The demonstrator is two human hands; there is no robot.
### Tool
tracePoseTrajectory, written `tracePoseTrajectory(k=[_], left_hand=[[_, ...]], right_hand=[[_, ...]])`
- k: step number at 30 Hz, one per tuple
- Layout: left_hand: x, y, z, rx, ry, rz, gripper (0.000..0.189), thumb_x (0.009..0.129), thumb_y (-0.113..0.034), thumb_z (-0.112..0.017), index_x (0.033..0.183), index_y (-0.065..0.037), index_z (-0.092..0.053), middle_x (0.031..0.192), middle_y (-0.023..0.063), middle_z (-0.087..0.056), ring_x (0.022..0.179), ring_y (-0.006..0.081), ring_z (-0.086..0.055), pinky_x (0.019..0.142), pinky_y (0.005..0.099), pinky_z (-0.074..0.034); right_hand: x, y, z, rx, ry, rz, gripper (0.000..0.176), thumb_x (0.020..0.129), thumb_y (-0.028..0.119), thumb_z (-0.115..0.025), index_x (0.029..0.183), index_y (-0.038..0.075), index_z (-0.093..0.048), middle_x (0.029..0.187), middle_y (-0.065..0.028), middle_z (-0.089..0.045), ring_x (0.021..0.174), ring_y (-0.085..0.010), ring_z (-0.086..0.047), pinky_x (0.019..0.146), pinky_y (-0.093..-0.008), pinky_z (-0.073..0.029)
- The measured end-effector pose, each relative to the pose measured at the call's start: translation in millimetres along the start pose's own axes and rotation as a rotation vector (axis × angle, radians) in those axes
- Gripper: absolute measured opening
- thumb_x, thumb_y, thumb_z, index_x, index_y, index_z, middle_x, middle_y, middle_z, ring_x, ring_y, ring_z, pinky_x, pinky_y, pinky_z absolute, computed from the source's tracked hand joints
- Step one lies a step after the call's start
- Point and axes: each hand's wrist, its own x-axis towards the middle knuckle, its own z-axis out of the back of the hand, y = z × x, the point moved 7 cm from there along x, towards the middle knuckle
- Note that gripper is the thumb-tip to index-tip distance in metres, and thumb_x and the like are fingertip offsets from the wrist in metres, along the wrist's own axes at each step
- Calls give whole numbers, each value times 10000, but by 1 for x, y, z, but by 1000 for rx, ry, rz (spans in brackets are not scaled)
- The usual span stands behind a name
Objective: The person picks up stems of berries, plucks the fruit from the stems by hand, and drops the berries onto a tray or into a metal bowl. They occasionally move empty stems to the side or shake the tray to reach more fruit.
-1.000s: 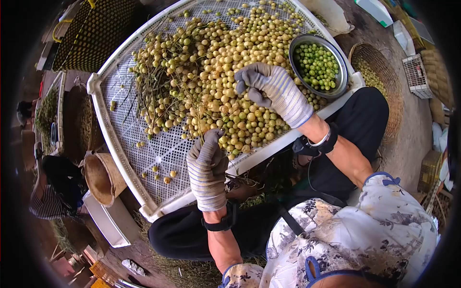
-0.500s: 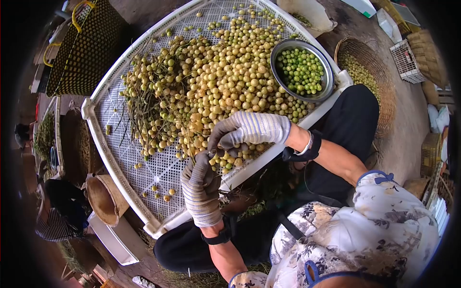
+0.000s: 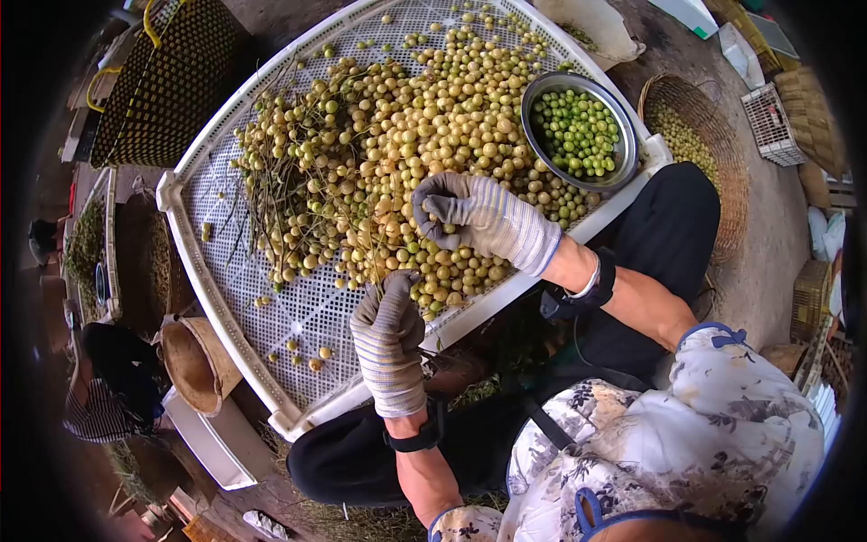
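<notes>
A white perforated tray [image 3: 235,334] bears a heap of round yellow-green fruit [image 3: 452,117], with thin stems among the fruit at the left. My left hand [image 3: 390,339], in a striped grey-palmed glove, is closed on a thin fruit stem at the tray's near edge. My right hand [image 3: 488,217], gloved alike, is over the heap with its fingers curled; what they hold, if anything, is hidden. Beyond it, a metal bowl [image 3: 623,172] of greener fruit sits on the tray's right side.
A wicker basket [image 3: 731,199] with fruit stands at the right. At the left are a black-yellow woven bag [image 3: 163,99], a round tan basket [image 3: 194,366] and a white container [image 3: 212,443]. Another person [image 3: 113,379] is partly visible at the far left.
My hands have moved apart. The right hand has shifted up and to the right over the heap, and the left has moved slightly right. The view has shifted a little.
</notes>
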Motion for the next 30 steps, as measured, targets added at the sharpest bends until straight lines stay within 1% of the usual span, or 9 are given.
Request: tracePoseTrajectory(k=[4,7,11,16,20,23,24,27,30], left_hand=[[-2,-7,1,-31,-10,-33,203,907,-177,-670,1000,3,-655,562,-111,-313,423,2,-211,401,196,-145],[0,1,-2,3,23,20,193,907,-163,-661,1006,3,-651,565,-110,-317,425,2,-215,402,194,-147],[-3,4,-5,11,43,14,179,901,-157,-666,992,-3,-652,554,-113,-308,428,0,-222,396,188,-152],[-3,0,-3,-30,27,14,177,896,-165,-671,978,-8,-661,550,-118,-292,417,3,-194,396,196,-143],[-4,-3,-2,-53,63,-12,218,895,-212,-673,983,-13,-656,547,-117,-300,410,6,-212,394,200,-151],[-3,-3,0,-77,95,-29,224,897,-220,-669,990,-17,-653,545,-116,-309,402,5,-232,390,198,-159],[-1,-3,2,-70,98,-45,231,901,-230,-666,993,-19,-652,540,-115,-316,397,7,-248,386,198,-165],[-5,-6,4,-51,52,-50,235,900,-234,-669,990,-17,-653,535,-115,-316,393,11,-247,386,199,-167],[0,-5,9,-31,68,-21,211,900,-211,-674,988,-21,-659,532,-109,-319,386,15,-230,381,198,-162]], right_hand=[[-4,20,-1,-312,-2,88,290,903,243,-697,1045,5,-610,850,-62,-650,684,-98,-592,577,-214,-465],[-11,41,-10,-334,-164,212,181,896,92,-682,1034,-13,-630,852,-59,-672,688,-111,-638,579,-236,-538],[-15,71,-3,-502,-393,482,156,875,13,-659,1029,-4,-638,841,-51,-671,613,-76,-595,520,-211,-485],[-5,80,13,-832,-357,240,238,937,166,-604,1136,41,-637,839,-19,-667,605,-55,-572,529,-207,-474],[-9,68,-8,-874,-13,-28,343,924,291,-657,1172,55,-630,935,-13,-676,771,-93,-624,636,-231,-514],[-12,45,-27,-1214,357,486,411,900,336,-688,1192,53,-623,985,-13,-675,806,-94,-625,646,-220,-510],[-12,40,-32,-1162,389,418,439,864,369,-724,1165,57,-651,917,-14,-679,727,-75,-601,618,-220,-489],[-15,17,-23,-660,239,-254,444,837,398,-747,1101,46,-687,807,-2,-666,643,-53,-561,583,-214,-457],[-21,35,-25,-667,310,-248,576,830,563,-677,1049,30,-699,733,4,-620,550,-36,-482,513,-190,-373]])
